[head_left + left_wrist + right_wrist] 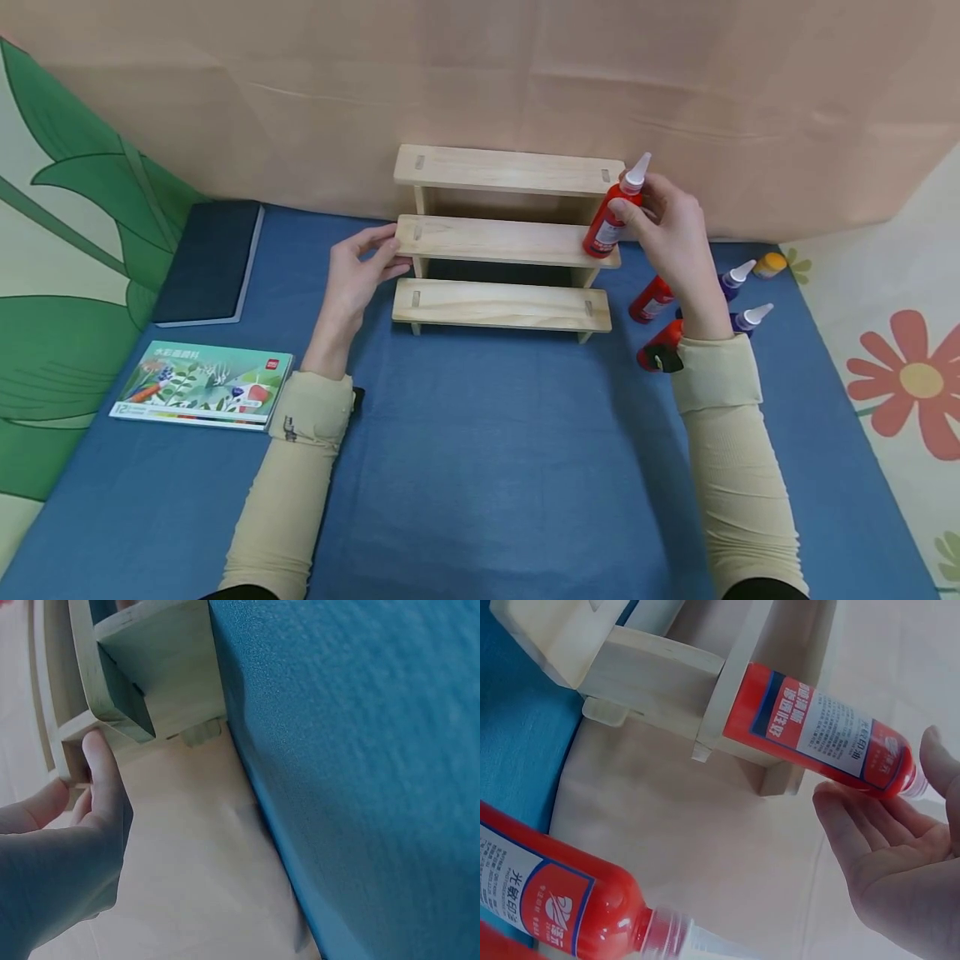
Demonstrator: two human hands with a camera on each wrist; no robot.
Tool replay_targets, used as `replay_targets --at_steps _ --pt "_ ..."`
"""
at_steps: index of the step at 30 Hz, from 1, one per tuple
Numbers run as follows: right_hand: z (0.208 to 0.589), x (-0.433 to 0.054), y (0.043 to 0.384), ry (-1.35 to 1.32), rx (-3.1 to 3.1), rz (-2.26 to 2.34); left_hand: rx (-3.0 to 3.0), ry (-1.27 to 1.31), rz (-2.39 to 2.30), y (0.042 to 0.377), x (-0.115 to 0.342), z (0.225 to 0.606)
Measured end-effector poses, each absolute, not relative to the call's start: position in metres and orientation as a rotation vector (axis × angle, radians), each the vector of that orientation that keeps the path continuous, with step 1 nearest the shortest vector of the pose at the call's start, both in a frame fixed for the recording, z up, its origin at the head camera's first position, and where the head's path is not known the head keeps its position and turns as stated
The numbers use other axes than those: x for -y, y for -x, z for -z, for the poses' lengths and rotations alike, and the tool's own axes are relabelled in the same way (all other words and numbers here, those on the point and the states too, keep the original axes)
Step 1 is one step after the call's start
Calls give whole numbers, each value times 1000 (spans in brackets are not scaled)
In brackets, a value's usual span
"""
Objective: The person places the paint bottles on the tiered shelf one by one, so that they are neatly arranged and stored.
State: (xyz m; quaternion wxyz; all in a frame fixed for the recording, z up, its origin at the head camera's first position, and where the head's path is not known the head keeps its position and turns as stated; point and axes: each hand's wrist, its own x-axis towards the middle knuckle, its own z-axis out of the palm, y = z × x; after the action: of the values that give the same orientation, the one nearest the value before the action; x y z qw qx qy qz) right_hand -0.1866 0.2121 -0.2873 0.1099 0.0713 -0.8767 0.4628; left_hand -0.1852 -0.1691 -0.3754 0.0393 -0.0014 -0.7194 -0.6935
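A three-tier wooden shelf stand [498, 302] stands near the back of the table. My left hand [360, 267] pinches the left end of its middle board between thumb and fingers, which the left wrist view shows close up. Upright on the right end of that board is a red bottle [606, 223] with a white pointed nozzle and a printed label. Around its upper part is my right hand [670, 225]. In the right wrist view, straight fingers [855, 814] lie along the bottle's side and the thumb stands a little off it.
Two more red bottles [651, 300] stand right of the stand, partly behind my right forearm. Beside them are bottles with dark blue bodies and white nozzles [741, 272], and a yellow cap [769, 265]. A dark book [212, 262] and a green illustrated box [202, 383] lie at left.
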Motion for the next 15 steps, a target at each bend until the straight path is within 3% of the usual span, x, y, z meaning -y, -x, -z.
replay_targets --at_steps 15 --pt "283 -219 169 -170 2537 -1407 2220 -2 2115 185 171 372"
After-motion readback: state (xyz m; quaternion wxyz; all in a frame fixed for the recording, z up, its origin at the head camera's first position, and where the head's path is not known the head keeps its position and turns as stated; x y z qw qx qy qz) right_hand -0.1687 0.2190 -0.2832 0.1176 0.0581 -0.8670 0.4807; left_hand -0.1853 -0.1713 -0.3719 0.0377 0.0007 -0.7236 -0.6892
